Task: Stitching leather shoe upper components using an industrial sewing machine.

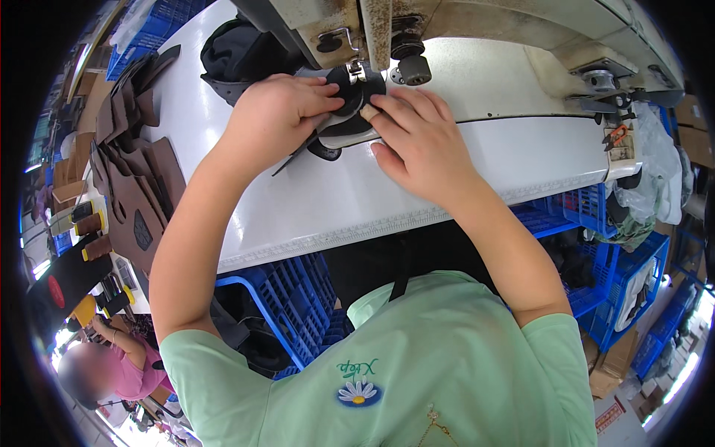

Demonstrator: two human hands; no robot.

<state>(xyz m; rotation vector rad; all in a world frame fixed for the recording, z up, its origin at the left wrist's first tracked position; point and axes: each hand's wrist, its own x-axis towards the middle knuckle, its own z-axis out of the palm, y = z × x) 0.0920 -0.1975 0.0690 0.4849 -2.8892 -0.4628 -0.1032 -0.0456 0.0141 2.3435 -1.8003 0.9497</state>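
A small black piece with a curved edge [344, 104] lies under the metal presser foot [356, 72] of a sewing machine [462, 18]. From the left, my left hand [279, 112] has its fingers closed on the edge of this piece, close to the foot. My right hand [424, 141] lies on its right side, fingers stretched out and thumb apart, with a tan wrap on one fingertip. Whether the piece is leather or cloth cannot be made out. Beside my left hand sits a black fabric item [242, 56], its folds partly behind the machine head.
Brown cut pieces [138, 194] hang over the left edge of the white table [298, 212]. Blue crates [287, 298] stand below the table edge; others are at right. Thread spools [93, 223] stand at far left, with a co-worker in pink [134, 365] beyond.
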